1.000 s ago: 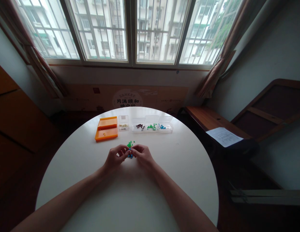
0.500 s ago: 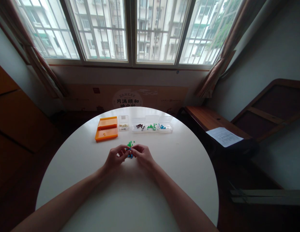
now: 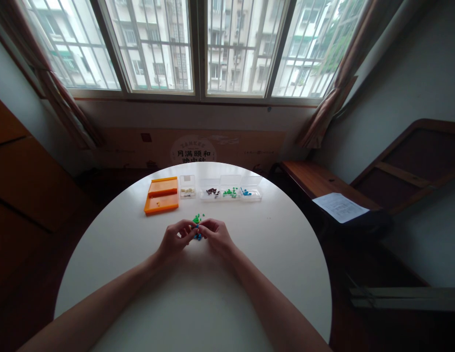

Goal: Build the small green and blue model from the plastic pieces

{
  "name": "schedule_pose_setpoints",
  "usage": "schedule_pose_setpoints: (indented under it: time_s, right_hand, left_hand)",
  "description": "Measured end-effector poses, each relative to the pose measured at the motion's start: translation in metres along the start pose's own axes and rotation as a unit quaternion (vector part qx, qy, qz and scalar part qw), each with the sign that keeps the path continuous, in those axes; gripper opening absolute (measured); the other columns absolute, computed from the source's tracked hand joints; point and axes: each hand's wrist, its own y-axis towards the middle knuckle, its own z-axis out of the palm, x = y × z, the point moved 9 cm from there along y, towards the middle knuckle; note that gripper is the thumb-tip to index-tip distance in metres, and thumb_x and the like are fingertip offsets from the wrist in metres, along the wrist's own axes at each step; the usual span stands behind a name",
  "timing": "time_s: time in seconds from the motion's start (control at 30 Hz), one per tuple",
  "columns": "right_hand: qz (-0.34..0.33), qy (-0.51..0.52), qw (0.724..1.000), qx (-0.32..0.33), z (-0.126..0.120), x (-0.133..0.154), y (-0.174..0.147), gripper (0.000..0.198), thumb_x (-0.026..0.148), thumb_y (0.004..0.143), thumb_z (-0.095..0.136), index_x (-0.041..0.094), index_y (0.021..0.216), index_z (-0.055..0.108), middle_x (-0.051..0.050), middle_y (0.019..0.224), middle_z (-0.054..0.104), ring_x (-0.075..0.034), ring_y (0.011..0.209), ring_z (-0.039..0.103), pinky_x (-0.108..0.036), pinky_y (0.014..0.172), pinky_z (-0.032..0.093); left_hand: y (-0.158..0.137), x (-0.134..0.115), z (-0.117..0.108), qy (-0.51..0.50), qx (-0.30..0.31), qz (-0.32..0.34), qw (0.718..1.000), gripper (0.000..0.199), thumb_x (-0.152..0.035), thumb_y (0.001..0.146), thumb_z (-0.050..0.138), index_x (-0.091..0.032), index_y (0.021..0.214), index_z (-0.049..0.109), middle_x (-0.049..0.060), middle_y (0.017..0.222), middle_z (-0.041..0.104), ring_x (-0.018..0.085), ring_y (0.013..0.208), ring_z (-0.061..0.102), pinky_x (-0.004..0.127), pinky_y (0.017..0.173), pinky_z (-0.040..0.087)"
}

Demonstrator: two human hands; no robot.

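Observation:
My left hand [image 3: 179, 233] and my right hand [image 3: 215, 233] meet near the middle of the white round table [image 3: 191, 298]. Their fingertips pinch together on a small blue piece [image 3: 196, 227], probably a toy building brick, though most of it is hidden by the fingers. Right behind the fingertips lie several small green pieces [image 3: 196, 219]. More blue and dark pieces [image 3: 198, 236] show just below the fingertips, and whether they are joined to the held piece I cannot tell.
At the table's back left lies an open orange plastic case [image 3: 162, 207]. Beside it stands a small clear box [image 3: 188, 194] of pale pieces. Farther right, a clear compartment box [image 3: 231, 197] with raised lids holds dark, green and blue pieces. A paper sheet [image 3: 340, 207] rests on a wooden bench [image 3: 308, 177].
Hardly anything differs. Both hands keep the same place and pinch, with only a very slight shift at the fingertips.

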Motion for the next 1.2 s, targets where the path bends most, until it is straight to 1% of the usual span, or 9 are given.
schedule_pose_setpoints:
  time_s: [0.67,0.9,1.2]
  right_hand:
    - [0.003,-0.002,1.0,0.002,0.0008,-0.0011,-0.0001,0.025,0.036,0.065,0.07,0.013,0.074,0.065,0.0,0.058,0.061,-0.009,0.049,0.05,-0.022,0.05,0.039]
    - [-0.007,-0.013,1.0,0.007,0.0008,-0.0014,0.0005,0.025,0.036,0.067,0.068,0.013,0.075,0.066,-0.001,0.058,0.061,-0.009,0.049,0.05,-0.021,0.049,0.039]
    - [0.005,0.005,1.0,-0.008,-0.0019,0.0035,0.0001,0.026,0.037,0.064,0.071,0.013,0.072,0.067,0.0,0.057,0.062,-0.008,0.048,0.05,-0.021,0.048,0.038]
  left_hand:
    - [-0.0002,0.003,0.0009,-0.006,0.01,-0.008,1.0,0.02,-0.033,0.079,0.06,-0.014,0.085,0.061,-0.002,0.056,0.058,0.008,0.042,0.053,0.017,0.04,0.043]
    - [0.0002,-0.0006,0.0007,-0.003,0.01,0.002,1.0,0.019,-0.032,0.079,0.06,-0.014,0.085,0.062,-0.001,0.055,0.058,0.008,0.042,0.052,0.017,0.041,0.043]
    - [0.0,0.0033,0.0005,-0.013,0.005,-0.001,1.0,0.02,-0.032,0.08,0.059,-0.013,0.087,0.062,-0.001,0.056,0.058,0.008,0.042,0.052,0.017,0.041,0.043]
